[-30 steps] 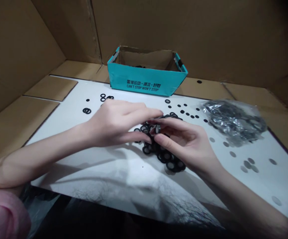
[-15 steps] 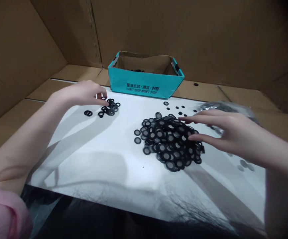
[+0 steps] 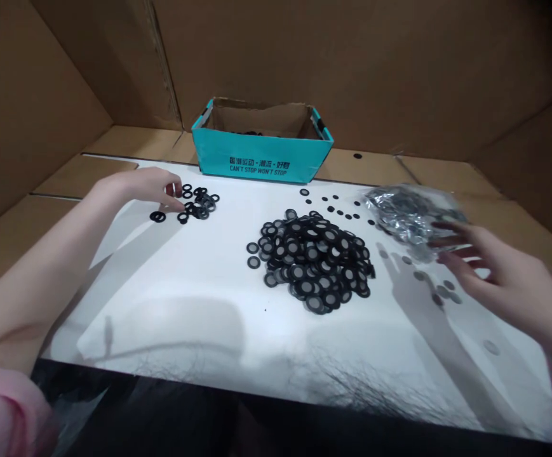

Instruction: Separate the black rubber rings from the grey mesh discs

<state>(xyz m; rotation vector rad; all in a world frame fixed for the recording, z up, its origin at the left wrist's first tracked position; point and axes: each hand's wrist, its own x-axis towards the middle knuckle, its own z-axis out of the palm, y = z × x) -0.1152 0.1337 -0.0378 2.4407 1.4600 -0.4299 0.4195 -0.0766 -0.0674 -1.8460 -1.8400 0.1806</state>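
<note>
My left hand (image 3: pixel 154 185) is at the left with thumb and curled fingers apart, beside a small cluster of black rings (image 3: pixel 202 204); I see nothing held in it. Two more black rings (image 3: pixel 158 217) lie below its fingers. My right hand (image 3: pixel 490 257), somewhat blurred, has its fingers apart over the near right edge of a clear plastic bag (image 3: pixel 399 216) holding many grey discs. Loose grey discs (image 3: pixel 443 292) lie below this hand. A large heap of black rings with pale centres (image 3: pixel 314 260) sits mid-table, apart from both hands.
At the back stands an open turquoise box (image 3: pixel 261 155) with dark pieces inside. Several small black discs (image 3: pixel 330 209) are scattered behind the heap. Cardboard walls (image 3: pixel 342 63) enclose the white work surface (image 3: pixel 171 273) at the back and sides.
My right hand has moved right, from the heap of black rings to the plastic bag. My left hand has drawn slightly left from the ring cluster. The whole view has shifted a little.
</note>
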